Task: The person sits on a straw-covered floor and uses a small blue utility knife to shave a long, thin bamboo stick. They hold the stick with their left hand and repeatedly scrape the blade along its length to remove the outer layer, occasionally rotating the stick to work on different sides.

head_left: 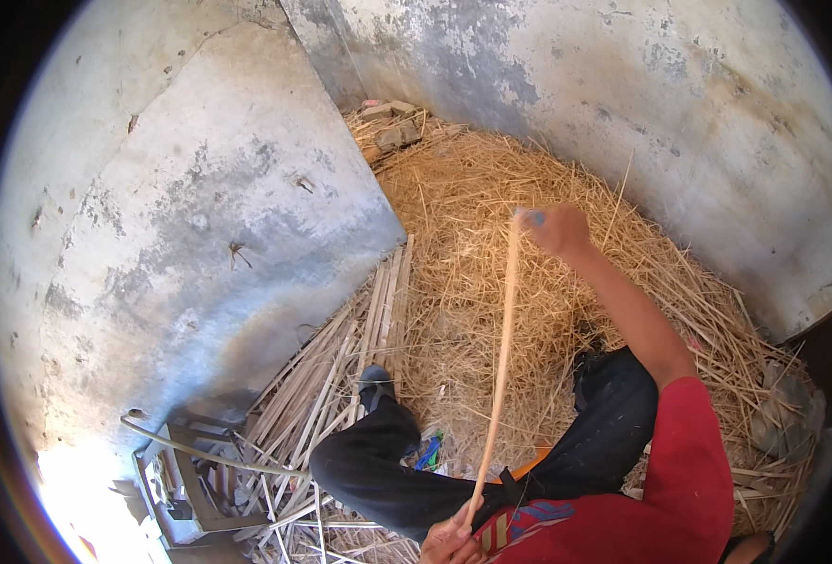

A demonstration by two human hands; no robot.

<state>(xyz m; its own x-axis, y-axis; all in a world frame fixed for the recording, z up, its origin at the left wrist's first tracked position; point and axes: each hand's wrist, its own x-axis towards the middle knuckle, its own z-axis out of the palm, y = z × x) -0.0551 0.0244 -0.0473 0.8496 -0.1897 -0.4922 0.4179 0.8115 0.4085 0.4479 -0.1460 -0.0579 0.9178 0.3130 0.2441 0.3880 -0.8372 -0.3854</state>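
Note:
A long, thin pale strip of bamboo or wood (503, 357) stretches slantwise from my lap out over the straw-like heap. My left hand (451, 540), low in the view by my red shirt, is closed around its near end. At the far end my right hand (564, 228) is closed, arm stretched forward. A small blue thing (533, 218) shows between the right fingers, right against the strip's tip; its kind is too small to tell. Whether the right fingers also grip the strip is hidden.
Shavings (472, 188) cover the floor ahead up to the worn walls. Long split strips (388, 301) lie beside my left foot. A metal frame (186, 489) with a bent hose stands lower left. Bricks (397, 134) sit in the far corner. A grey sack (781, 409) lies at right.

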